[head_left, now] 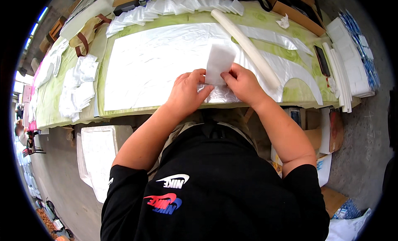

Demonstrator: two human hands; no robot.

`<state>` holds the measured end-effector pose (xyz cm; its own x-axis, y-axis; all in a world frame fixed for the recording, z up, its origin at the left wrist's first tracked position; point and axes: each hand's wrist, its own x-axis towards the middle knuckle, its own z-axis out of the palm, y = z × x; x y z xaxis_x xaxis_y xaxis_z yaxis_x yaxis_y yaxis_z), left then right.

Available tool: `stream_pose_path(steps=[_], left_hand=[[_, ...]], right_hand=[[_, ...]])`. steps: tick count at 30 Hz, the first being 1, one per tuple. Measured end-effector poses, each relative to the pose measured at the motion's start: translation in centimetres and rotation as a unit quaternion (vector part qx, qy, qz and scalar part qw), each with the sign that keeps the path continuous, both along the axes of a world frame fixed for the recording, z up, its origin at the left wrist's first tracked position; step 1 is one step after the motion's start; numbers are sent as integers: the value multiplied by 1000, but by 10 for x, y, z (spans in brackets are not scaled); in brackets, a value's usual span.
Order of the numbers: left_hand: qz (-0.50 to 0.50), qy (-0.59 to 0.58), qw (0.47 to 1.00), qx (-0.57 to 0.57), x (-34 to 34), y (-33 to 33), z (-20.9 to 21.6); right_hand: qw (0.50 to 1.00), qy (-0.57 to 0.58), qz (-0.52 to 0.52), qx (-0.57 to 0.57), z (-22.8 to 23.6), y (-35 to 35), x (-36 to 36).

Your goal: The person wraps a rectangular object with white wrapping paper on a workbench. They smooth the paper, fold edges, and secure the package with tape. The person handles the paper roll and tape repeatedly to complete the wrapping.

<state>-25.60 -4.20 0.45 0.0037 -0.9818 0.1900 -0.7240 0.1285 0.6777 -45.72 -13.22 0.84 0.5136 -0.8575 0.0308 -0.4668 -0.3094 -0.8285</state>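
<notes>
A flat, whitish rectangular plastic packet (219,62) stands tilted up above the near edge of the table. My right hand (245,84) pinches its lower right side between thumb and fingers. On the other side, my left hand (188,91) touches the packet's left edge with its fingertips; the thumb is stretched out apart from them, near the bottom edge. Beneath both hands lies a wide sheet of shiny white plastic film (153,59). A crumpled part of this film shows between my wrists.
A long white tube (248,48) lies slanted across the film. Folded clear packets (78,90) lie in a pile at left, and a row of similar packets (178,6) runs along the back. At right are a phone (321,61), white rolls (336,75) and an open cardboard box (296,13).
</notes>
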Motion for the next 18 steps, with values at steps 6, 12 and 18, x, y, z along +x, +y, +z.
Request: stream_pose_path(steps=[6,12,18], left_hand=[[48,39,998,-2,-2,-15,-3],[24,-43,999,5,3,-24,-1],[4,-149,988,44,0,-17,11]], right_hand=[[989,126,-78,-14,4,-5,22],[983,144,-101,-41,3,-2,25],[981,140,-104,-82,-2,5,27]])
